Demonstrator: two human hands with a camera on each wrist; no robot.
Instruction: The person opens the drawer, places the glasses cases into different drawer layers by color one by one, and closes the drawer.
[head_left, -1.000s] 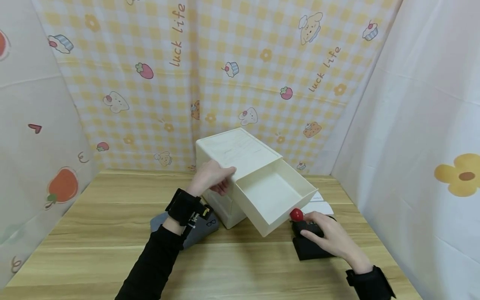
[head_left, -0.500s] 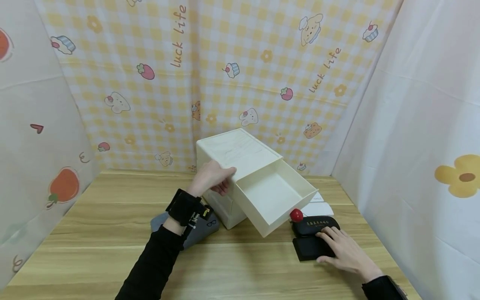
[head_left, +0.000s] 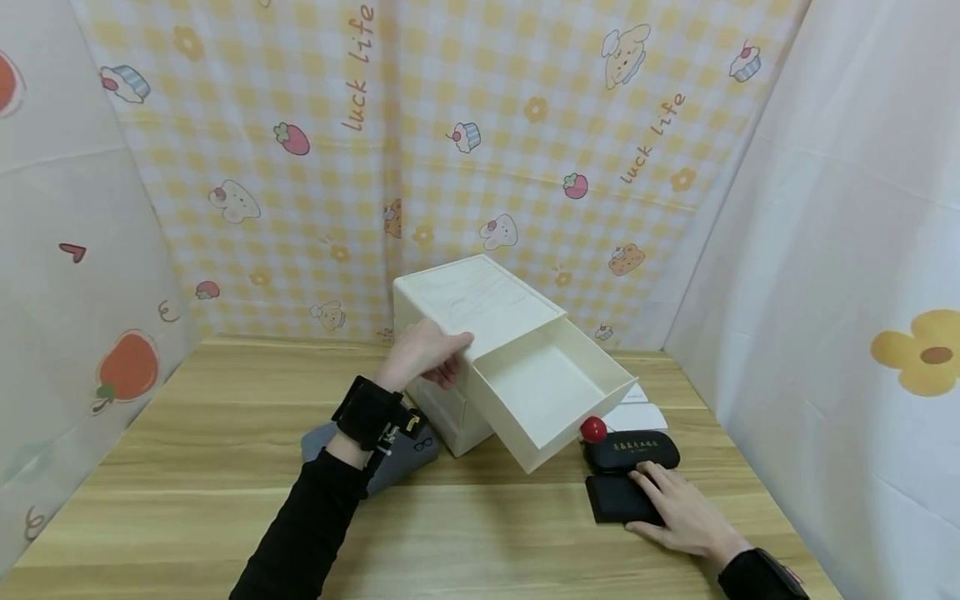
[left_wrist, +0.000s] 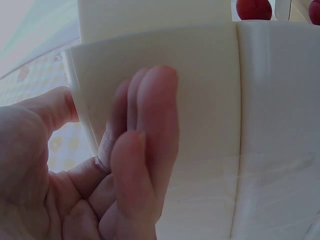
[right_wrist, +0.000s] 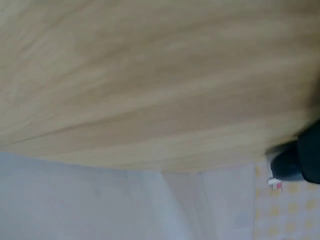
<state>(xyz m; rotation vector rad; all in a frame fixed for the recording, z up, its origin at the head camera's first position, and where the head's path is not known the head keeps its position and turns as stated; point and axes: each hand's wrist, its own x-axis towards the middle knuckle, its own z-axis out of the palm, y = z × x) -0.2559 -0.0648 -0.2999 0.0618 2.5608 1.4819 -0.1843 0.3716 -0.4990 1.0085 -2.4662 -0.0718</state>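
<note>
A cream drawer cabinet point(head_left: 480, 300) stands tilted in the middle, its top drawer point(head_left: 547, 383) pulled out with nothing inside. My left hand point(head_left: 423, 354) holds the cabinet's front left edge, thumb on top and fingers down the side; the left wrist view shows these fingers point(left_wrist: 157, 110) against the cream wall. At the right, my right hand point(head_left: 686, 517) spans the right end of a flat black case point(head_left: 621, 498), thumb at its near edge and fingers at its far edge. Behind that lies a black glasses case point(head_left: 632, 451) with gold lettering.
A red ball-shaped knob point(head_left: 593, 430) shows at the drawer's front. White cards or papers point(head_left: 637, 415) lie behind the glasses case. A grey-blue pouch point(head_left: 401, 462) with a glasses print is under my left wrist. Wooden tabletop point(head_left: 465, 533) meets fabric walls around it.
My right hand has drawn back from over the black glasses case to the flat black case nearer me, its thumb now at the near edge. My left hand and the cabinet stay put.
</note>
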